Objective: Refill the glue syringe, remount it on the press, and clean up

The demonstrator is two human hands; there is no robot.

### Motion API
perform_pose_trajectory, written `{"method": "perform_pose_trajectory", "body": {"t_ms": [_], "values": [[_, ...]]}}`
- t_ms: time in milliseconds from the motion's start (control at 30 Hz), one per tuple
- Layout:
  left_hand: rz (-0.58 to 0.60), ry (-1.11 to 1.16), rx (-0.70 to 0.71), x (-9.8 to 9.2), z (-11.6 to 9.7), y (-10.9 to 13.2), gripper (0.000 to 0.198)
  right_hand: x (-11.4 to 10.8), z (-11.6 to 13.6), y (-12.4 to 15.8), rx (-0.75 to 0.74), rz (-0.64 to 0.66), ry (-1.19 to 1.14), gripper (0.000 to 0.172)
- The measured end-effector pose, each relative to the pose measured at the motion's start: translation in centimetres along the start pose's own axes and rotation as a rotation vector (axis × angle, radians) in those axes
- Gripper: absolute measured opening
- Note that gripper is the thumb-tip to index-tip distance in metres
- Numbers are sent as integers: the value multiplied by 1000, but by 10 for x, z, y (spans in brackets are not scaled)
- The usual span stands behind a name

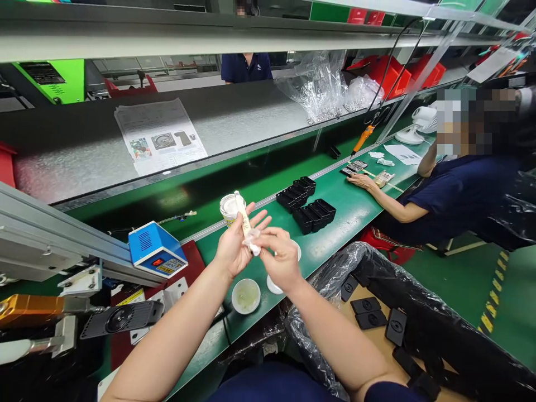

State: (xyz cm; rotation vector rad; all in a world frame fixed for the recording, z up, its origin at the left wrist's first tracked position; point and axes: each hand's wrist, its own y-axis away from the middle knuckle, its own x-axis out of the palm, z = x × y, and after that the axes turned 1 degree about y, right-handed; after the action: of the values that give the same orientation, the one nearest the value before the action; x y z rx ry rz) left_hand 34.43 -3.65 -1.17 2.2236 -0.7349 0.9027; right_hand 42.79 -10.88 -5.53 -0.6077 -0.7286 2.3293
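Above the glossy green workbench, my left hand thumb-pins the flat cream stick against its palm, presumably for steadiness; my right hand pinches crumpled white tissue at its lower end.

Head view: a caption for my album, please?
Left hand holds a marked stick, right hand a white wad, above a green bench.

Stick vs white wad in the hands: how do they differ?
The stick is straight and slim; the wad is crumpled. The stick is mostly pale yellow with dark marks; the wad is plain white. Both are held and touch each other.
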Motion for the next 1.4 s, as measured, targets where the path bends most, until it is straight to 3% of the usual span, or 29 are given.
{"method": "perform_pose_trajectory", "body": {"t_ms": [100, 300, 400, 500, 600, 667, 767, 867, 933, 1000, 1067, 1200, 1300, 1400], "values": [[19, -3, -37, -8, 7, 3, 37, 1, -2, 2, 15, 11, 0, 17], [-5, 1, -18, -18, 27, 13, 21, 3, -15, -36, 55, -52, 150, 18], [-23, -48, -27, -20, 30, 15, 16, 4, -13, -39, 20, -102, 156, 20], [-96, -54, -5, -22, 29, 14, 17, 9, -6, -24, -9, -112, 108, 19], [-141, -122, 24, -26, 24, 8, 43, 15, 3, 2, -4, -45, 128, 19], [-129, -219, 81, -30, 22, 5, 56, 18, 8, 20, 31, 1, 112, 18], [-117, -346, 200, -35, 22, 1, 58, 15, 9, 36, 157, 26, -94, 9], [-165, -368, 187, -37, 25, 0, 45, 9, 5, 33, 311, -117, -319, 7], [-164, -289, 136, -35, 27, -1, 42, 8, 3, 22, 362, -238, -378, 12], [-146, -159, 133, -30, 28, -1, 30, 13, 3, 11, 374, -271, -380, 14], [-141, -64, 158, -24, 28, 0, 19, 20, 6, 3, 360, -201, -306, 14], [-155, -46, 120, -17, 20, 0, 43, 29, 14, 7, 244, -43, -55, 9], [-188, -63, 111, -24, 7, -4, 49, 26, 16, 26, 101, 19, 18, 12], [-230, -47, 186, -36, -6, -11, 50, 19, 17, 50, 1, 137, -5, 14]]}}
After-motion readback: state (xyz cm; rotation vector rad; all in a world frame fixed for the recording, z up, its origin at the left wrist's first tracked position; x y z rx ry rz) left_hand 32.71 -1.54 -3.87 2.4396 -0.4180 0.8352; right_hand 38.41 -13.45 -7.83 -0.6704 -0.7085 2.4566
